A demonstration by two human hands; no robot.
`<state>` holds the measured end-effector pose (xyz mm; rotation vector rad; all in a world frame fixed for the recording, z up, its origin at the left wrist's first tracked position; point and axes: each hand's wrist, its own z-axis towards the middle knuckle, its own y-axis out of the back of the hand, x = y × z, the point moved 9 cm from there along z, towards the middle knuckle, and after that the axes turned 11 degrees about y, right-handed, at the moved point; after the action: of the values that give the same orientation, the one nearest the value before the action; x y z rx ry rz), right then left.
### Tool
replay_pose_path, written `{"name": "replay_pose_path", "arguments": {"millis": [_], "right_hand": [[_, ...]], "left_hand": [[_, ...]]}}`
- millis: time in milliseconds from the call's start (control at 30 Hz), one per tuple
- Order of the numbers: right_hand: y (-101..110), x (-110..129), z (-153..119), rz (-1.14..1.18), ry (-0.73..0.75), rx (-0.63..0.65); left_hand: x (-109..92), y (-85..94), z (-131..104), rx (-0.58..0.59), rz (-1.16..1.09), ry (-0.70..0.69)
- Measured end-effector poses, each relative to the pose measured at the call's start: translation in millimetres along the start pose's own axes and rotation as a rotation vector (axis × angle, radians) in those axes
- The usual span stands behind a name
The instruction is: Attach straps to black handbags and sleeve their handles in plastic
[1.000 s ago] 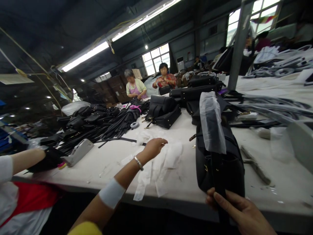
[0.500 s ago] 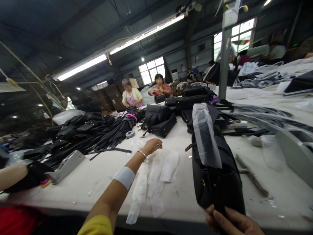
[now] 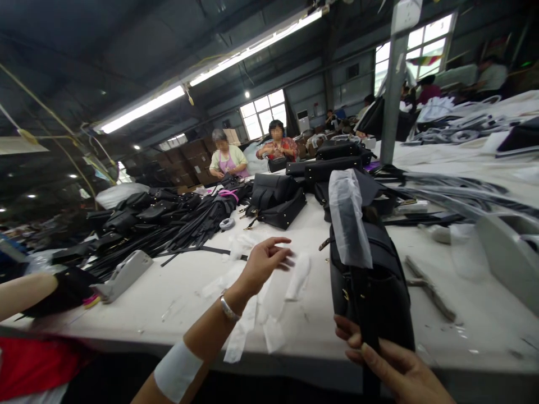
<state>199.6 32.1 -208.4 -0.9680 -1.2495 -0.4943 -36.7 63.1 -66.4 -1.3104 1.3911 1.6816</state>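
Observation:
My left hand (image 3: 265,265) reaches over the table with its fingers apart and nothing in them. Below it lie several thin white translucent sleeves (image 3: 273,334) spread on the white tabletop. At the right, a black bag (image 3: 398,280) stands near the table's edge. My right hand (image 3: 398,365) pinches a black strap (image 3: 368,331) hanging down the bag's near side. A translucent white sleeve (image 3: 348,219) covers the upper part of that strap.
Black bags (image 3: 275,196) stand farther back, beside a heap of black straps (image 3: 193,224). A grey tape dispenser (image 3: 126,275) sits left; a grey metal tool (image 3: 432,289) lies right of the bag. Two co-workers (image 3: 229,160) work across the table; another person's arm (image 3: 25,294) enters at left.
My left hand has moved right and nearer to the bag, away from the loose sleeves, its fingers now spread. My right hand keeps hold of the strap, slightly higher in view.

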Motion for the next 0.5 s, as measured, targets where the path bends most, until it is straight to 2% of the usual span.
{"name": "replay_pose_path", "arguments": {"millis": [133, 233, 367, 500], "right_hand": [[-8.1, 8.6, -6.1, 0.034, 0.019, -0.057], [-9.1, 10.8, -11.0, -0.002, -0.007, -0.100], [-7.1, 18.8, -14.3, -0.071, -0.002, -0.115], [-9.0, 39.6, -14.1, -0.280, 0.110, -0.002]], "left_hand": [[14.8, -61.0, -44.0, 0.240, -0.195, 0.155], [24.9, -86.3, -64.4, 0.271, -0.180, 0.159], [37.5, -99.4, -80.6, 0.252, -0.225, 0.159], [53.9, -90.7, -93.5, 0.132, -0.297, 0.184]]}}
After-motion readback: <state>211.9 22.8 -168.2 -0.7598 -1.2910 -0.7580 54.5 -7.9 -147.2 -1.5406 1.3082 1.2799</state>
